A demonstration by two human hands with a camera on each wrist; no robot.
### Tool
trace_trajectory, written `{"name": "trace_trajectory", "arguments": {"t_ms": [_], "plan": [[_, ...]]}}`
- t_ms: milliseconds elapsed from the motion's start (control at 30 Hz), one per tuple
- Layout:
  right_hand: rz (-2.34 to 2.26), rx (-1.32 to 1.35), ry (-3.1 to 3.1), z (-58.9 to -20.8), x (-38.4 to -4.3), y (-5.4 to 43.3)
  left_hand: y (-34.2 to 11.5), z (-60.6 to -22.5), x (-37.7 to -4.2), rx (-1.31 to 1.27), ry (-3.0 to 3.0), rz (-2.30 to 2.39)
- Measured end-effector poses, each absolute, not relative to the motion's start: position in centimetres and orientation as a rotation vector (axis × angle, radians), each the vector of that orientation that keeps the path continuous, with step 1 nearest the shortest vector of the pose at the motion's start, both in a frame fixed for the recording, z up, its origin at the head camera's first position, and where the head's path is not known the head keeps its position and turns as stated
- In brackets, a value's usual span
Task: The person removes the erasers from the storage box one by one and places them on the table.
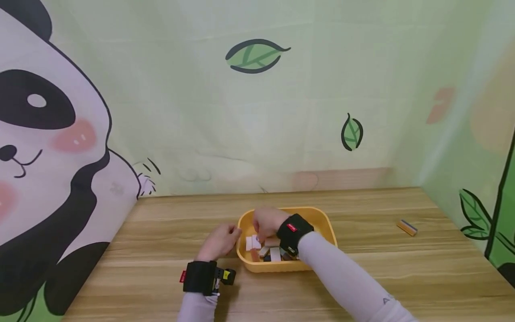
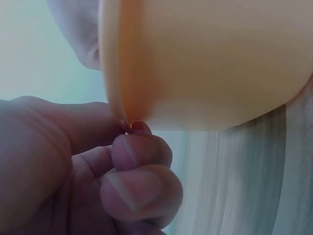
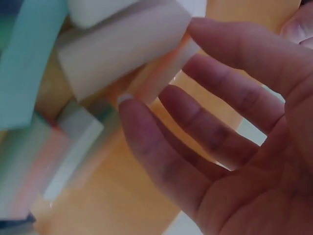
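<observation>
A yellow plastic basin (image 1: 275, 267) stands on the wooden table, with several small rectangular blocks (image 1: 275, 254) inside it. My left hand (image 1: 219, 241) pinches the basin's left rim between thumb and fingers, as the left wrist view shows up close. Inside the basin is my right hand (image 1: 270, 222), reaching down among the blocks. In the right wrist view its fingers are spread and loosely bent, with fingertips touching the end of a whitish block (image 3: 124, 49) and a pale orange one beneath it. Whether they grip either block is unclear. A teal block (image 3: 32, 63) lies farther off.
To the right on the wooden table (image 1: 362, 277) lies a small striped orange, white and blue block (image 1: 407, 227), apart from the basin. A printed cloth backdrop (image 1: 193, 89) with a panda and leaves rises behind the table and along its sides.
</observation>
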State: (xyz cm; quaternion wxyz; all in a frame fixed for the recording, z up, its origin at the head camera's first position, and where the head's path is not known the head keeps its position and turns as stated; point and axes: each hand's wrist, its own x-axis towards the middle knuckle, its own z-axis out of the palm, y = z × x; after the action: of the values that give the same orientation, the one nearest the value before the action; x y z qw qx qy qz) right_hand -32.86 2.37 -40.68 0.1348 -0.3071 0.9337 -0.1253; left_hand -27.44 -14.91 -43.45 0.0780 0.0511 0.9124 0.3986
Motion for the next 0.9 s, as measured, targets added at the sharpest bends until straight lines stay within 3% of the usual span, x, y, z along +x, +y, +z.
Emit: {"name": "trace_trajectory", "arguments": {"t_ms": [900], "plan": [[-0.431, -0.774, 2.679, -41.6, -32.8, 2.3, -14.7, -43.3, -27.4, 0.121, 2.707, 1.214]]}}
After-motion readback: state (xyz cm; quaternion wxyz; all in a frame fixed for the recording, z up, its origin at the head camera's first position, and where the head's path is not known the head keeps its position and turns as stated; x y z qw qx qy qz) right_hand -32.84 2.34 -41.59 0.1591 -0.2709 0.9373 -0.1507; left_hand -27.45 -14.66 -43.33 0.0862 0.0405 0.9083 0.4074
